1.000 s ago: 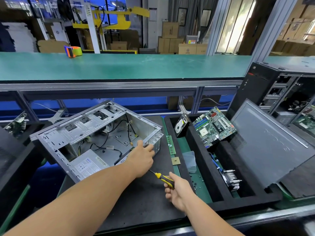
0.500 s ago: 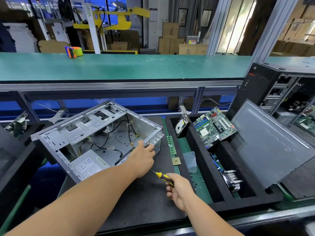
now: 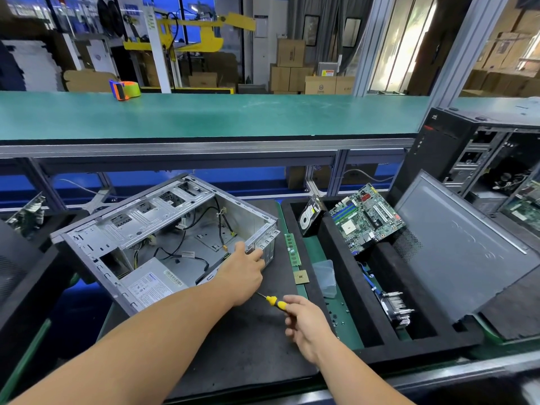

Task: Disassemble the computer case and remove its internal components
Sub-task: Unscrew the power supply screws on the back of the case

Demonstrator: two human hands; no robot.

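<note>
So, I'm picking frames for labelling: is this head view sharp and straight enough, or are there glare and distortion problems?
Head view: wide-angle bowing bends the green bench edge and tilts the posts; the window at top right is blown out; the case, motherboard and both hands, left and right, are evenly lit and fairly sharp.

You have two computer cases (image 3: 163,238) (image 3: 479,159), one motherboard (image 3: 366,219), one hard drive (image 3: 310,219), one memory stick (image 3: 293,249), one screwdriver (image 3: 273,301).

tape dispenser (image 3: 125,89) on green shelf (image 3: 233,115) | cardboard boxes (image 3: 304,74) behind
</note>
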